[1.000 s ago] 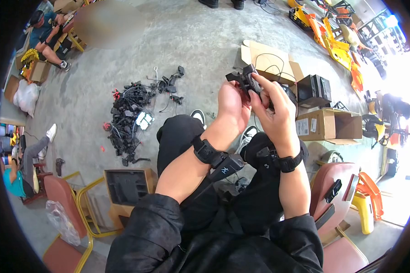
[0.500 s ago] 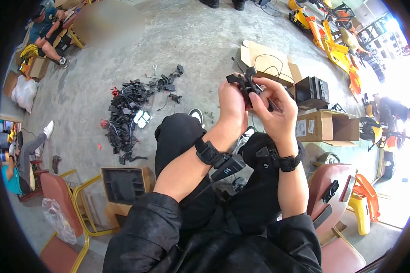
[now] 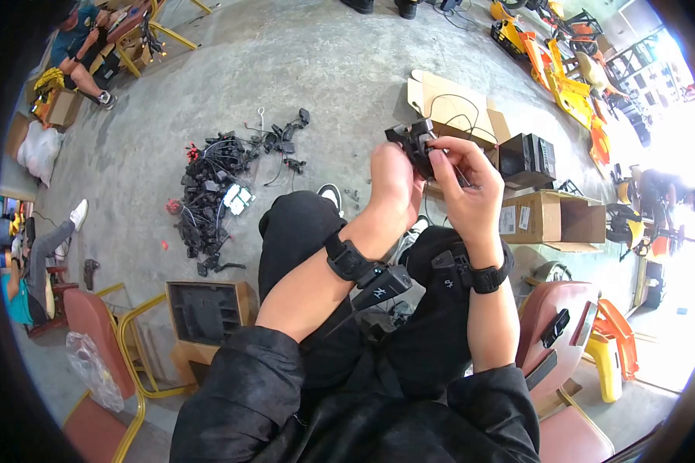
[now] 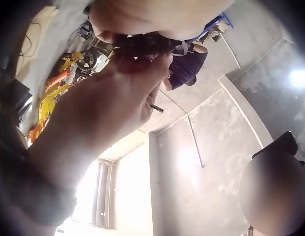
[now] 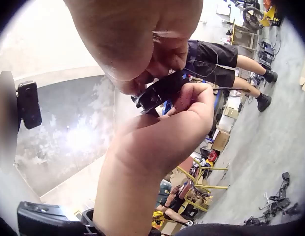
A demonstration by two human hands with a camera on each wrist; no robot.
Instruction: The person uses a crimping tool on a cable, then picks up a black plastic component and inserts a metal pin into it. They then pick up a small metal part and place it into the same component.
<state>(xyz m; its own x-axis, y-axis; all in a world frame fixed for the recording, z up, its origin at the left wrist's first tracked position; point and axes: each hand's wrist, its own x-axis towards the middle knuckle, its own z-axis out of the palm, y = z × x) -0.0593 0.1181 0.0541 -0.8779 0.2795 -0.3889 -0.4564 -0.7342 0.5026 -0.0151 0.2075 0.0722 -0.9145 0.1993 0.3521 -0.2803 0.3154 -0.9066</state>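
Observation:
In the head view both hands are raised over the knees around a small black clamp-like part (image 3: 418, 147). My left hand (image 3: 394, 176) grips it from the left, palm mostly turned away. My right hand (image 3: 472, 189) has thumb and index finger pinched at the part's right side, with a thin metal rod (image 3: 462, 179) running out under them. The rod's end (image 4: 157, 108) also sticks out of my right hand (image 4: 113, 93) in the left wrist view. In the right wrist view the black part (image 5: 162, 93) sits between the fingers of both hands, its far end hidden.
A pile of black cabled parts (image 3: 212, 193) lies on the floor to the left. To the right are an open flat carton (image 3: 455, 100), a black box (image 3: 527, 160) and a cardboard box (image 3: 552, 216). Chairs (image 3: 100, 332) flank me. A person (image 3: 81, 46) sits far left.
The black part has turned in my left hand. My right index finger has drawn back from along it and now pinches with the thumb at its side, where the thin rod shows.

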